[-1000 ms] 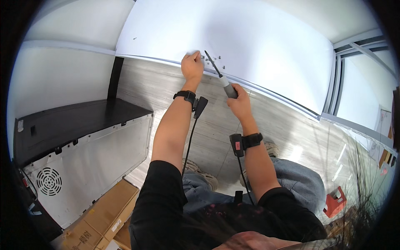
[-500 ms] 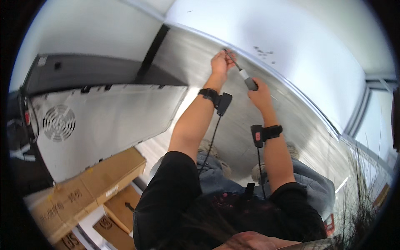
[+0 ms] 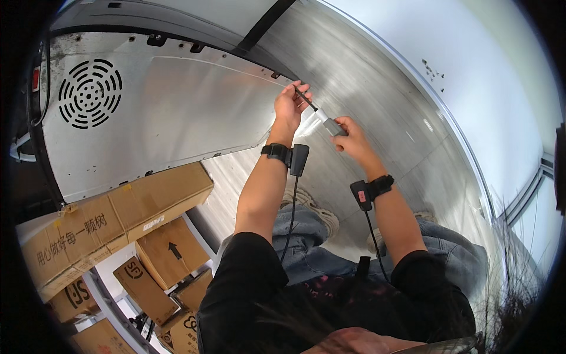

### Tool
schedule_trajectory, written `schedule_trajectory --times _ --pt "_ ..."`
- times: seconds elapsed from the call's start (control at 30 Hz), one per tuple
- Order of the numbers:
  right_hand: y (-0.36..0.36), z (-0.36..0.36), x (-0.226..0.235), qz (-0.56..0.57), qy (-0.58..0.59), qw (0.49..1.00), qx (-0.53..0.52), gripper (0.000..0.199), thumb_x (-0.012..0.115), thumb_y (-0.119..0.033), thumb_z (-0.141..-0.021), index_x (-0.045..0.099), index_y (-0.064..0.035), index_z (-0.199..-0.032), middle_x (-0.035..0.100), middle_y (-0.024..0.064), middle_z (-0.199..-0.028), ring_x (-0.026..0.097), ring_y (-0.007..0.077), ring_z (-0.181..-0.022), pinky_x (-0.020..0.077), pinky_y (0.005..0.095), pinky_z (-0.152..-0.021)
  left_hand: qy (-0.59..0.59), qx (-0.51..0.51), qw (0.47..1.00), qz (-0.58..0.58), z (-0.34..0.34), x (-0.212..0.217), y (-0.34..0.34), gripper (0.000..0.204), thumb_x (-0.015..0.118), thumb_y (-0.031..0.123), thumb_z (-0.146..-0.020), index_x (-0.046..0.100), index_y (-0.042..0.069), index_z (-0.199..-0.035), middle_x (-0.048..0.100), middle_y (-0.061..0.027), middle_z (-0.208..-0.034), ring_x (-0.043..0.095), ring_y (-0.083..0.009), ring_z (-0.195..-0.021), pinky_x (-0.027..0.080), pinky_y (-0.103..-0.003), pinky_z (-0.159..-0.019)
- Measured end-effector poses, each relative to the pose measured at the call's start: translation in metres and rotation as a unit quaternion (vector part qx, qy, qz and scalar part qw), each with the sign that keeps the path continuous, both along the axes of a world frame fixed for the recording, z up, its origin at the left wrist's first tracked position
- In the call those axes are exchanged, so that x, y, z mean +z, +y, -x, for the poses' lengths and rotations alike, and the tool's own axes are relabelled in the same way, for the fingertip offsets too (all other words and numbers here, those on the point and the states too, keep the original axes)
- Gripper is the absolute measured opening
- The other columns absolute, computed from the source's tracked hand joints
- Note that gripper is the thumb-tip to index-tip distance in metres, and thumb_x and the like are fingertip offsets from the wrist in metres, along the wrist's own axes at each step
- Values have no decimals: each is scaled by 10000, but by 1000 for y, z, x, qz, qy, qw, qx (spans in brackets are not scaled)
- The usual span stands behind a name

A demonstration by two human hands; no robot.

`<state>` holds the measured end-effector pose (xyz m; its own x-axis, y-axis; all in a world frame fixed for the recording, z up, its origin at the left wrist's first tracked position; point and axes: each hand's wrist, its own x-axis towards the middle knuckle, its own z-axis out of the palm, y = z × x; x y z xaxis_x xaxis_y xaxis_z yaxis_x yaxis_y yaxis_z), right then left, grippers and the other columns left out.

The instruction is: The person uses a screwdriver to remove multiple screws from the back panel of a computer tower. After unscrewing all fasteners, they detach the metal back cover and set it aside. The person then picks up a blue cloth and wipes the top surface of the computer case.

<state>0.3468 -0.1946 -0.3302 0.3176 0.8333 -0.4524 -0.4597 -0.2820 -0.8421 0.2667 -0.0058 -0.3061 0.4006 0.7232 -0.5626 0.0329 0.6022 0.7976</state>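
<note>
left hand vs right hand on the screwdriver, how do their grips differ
The left hand pinches the thin dark shaft near the tip of the screwdriver, close to the metal panel; the right hand wraps the grey handle end, lower and farther from the panel. Both wear a black wrist strap with a cable.

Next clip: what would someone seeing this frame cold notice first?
At centre, the left hand pinches the tip of a screwdriver whose grey handle sits in the right hand, both wrists wearing black strap-on devices with cables. The tool points toward a big metal appliance panel with a round vent grille, filling the upper left. Brown cardboard boxes are stacked at lower left.
</note>
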Motion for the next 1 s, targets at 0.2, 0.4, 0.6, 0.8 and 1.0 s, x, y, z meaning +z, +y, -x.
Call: schedule_trajectory --times 0.2,0.4,0.6,0.8,1.0 --pt "-5 2 14 32 -18 999 -14 460 640 -194 -804 472 -17 -1194 567 92 -871 558 128 -606 451 271 -502 -26 18 998 47 5 -20 5 313 313 220 -992 470 40 -1194 586 -111 -1118 597 -214 -879 517 -352 -802" --pt "2 2 14 63 -39 995 -66 452 610 -296 -859 475 -14 -1185 568 69 -800 516 109 -536 429 257 -475 -41 54 996 52 -8 -27 13 284 320 223 -993 478 66 -1170 606 -72 -1086 596 -193 -860 518 -328 -785" --pt "9 11 4 39 21 993 -110 379 561 -284 -902 486 -5 -1147 558 63 -765 458 83 -495 363 238 -443 -16 51 998 23 -7 -25 10 302 328 240 -992 473 88 -1210 609 -36 -1062 586 -172 -832 489 -304 -751" --pt "14 13 9 46 22 995 -85 339 545 -291 -911 487 -26 -1114 525 40 -717 439 82 -482 352 238 -436 -27 71 997 24 -6 -24 14 296 329 244 -990 514 103 -1173 607 -7 -1012 584 -154 -789 471 -292 -692" --pt "13 16 6 39 66 992 -100 321 536 -295 -911 495 -33 -1093 513 27 -699 422 83 -474 330 241 -428 -26 84 996 21 -7 -27 13 280 330 243 -988 546 112 -1108 590 4 -899 570 -159 -772 458 -297 -671"
